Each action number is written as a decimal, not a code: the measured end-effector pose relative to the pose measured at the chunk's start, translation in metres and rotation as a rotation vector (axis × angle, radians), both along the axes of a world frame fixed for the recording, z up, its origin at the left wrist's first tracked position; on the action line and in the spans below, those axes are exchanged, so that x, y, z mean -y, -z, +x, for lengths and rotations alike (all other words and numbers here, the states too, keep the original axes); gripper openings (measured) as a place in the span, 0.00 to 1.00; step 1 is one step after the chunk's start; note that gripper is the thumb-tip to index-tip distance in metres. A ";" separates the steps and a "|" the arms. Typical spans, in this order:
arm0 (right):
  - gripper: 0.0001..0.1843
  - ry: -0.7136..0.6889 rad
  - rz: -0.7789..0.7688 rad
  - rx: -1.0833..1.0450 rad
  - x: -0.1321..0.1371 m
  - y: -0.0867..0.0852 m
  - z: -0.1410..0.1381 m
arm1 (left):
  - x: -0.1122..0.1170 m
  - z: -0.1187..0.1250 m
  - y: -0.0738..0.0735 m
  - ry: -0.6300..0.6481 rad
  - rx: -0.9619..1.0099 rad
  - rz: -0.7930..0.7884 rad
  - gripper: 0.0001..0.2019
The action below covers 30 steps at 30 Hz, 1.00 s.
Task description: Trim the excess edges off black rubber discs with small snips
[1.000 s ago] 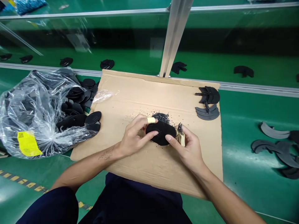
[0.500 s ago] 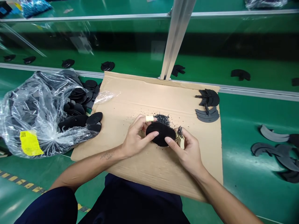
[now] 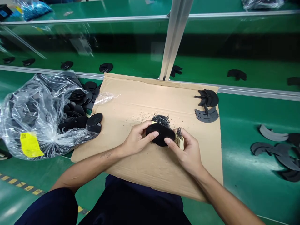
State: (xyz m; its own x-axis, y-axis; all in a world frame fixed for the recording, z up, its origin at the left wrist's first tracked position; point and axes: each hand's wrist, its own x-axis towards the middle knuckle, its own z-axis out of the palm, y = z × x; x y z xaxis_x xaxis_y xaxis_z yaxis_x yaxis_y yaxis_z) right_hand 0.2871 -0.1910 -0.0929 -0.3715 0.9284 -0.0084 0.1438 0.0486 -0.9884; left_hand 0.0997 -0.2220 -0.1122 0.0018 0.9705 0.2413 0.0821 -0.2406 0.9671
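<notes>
A flat black oval plastic part (image 3: 159,135) is held between both hands above the cardboard sheet (image 3: 150,175). My left hand (image 3: 138,137) pinches its left side, thumb on top and the fingers partly hidden behind. On the other side, my right hand (image 3: 187,150) grips the right edge with its thumb. Tucked in that same hand is a small pair of cutting pliers (image 3: 180,137), jaws pointing up and away. Just beyond the part lies a pile of small black plastic clippings (image 3: 161,119).
A clear plastic bag (image 3: 35,109) spills black oval parts (image 3: 95,119) on the left. Curved black parts (image 3: 207,106) lie on the cardboard's right corner, with more grey-black curved pieces (image 3: 278,150) on the green table. A metal post (image 3: 174,43) rises behind.
My left index finger, raised above the part's edge before, has curled down behind it. The oval part stays in both hands, nearly in place.
</notes>
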 end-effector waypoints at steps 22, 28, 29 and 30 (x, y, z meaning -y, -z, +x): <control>0.13 -0.129 0.646 0.032 0.000 0.014 0.006 | 0.000 -0.012 -0.017 0.069 -0.337 0.428 0.11; 0.11 -0.161 0.612 0.033 0.000 0.010 0.006 | 0.004 -0.012 -0.016 0.033 -0.341 0.483 0.13; 0.11 -0.157 0.611 0.038 0.000 0.010 0.006 | 0.003 -0.013 -0.017 0.055 -0.346 0.470 0.13; 0.11 -0.155 0.611 0.047 0.000 0.010 0.006 | 0.003 -0.013 -0.017 0.077 -0.349 0.458 0.13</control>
